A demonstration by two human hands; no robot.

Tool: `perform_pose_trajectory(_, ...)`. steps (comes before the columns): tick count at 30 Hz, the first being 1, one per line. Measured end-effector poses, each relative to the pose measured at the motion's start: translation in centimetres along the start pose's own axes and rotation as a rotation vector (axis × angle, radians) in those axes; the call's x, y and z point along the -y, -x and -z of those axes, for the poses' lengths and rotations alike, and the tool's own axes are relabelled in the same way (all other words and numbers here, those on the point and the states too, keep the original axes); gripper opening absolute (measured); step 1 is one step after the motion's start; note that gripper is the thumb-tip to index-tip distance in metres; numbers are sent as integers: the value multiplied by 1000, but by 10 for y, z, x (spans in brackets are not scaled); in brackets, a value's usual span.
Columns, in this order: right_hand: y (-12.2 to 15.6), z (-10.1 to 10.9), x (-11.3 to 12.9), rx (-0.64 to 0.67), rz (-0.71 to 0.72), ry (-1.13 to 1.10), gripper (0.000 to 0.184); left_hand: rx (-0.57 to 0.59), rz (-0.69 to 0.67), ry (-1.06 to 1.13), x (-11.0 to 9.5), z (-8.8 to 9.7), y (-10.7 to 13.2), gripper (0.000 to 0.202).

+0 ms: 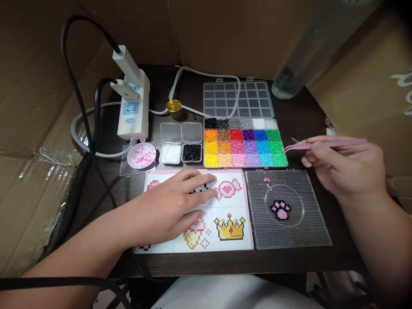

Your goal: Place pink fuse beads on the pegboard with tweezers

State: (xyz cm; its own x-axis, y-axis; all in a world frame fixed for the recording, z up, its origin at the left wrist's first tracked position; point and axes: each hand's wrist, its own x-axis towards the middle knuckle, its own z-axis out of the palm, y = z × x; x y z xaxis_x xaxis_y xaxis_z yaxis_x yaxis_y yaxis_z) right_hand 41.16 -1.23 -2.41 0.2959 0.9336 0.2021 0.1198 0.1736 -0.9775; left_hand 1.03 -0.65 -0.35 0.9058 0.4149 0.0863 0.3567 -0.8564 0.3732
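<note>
My left hand (pixel 180 197) lies with fingers spread on a sheet of pixel patterns (pixel 230 207), which shows a candy, a crown and an ice cream and is partly covered by the hand. In my right hand (pixel 357 167) is a pair of pink tweezers (pixel 343 143), tips pointing left beside the sorted bead box (pixel 286 165); whether the tips pinch a bead is too small to tell. Below them lies a clear pegboard (pixel 309 238). A black-and-pink bead paw (pixel 282 211) sits on it within a clear ring, and a few pink beads (pixel 266 180) lie near its top left.
Small boxes of white beads (pixel 170 154) and black beads (pixel 192 153) stand left of the bead box. Farther left are a dish (pixel 129 161) of pink and white beads and a power strip (pixel 143 103). A gold cup (pixel 174 110) and clear cylinder (pixel 285 88) stand behind.
</note>
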Motion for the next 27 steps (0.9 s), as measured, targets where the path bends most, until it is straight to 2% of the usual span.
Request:
perform_pose_trajectory(7, -1, -1, 1, -9, 24, -7, 28, -25, -5, 20, 2, 0, 0, 38)
perform_pose_trajectory(12, -2, 1, 0, -34, -18, -17, 35, -43, -15, 15, 2, 0, -1, 39)
perform_pose_trajectory(27, -3, -2, 2, -25, 13, -11, 33, -40, -28, -1, 2, 1, 0, 38)
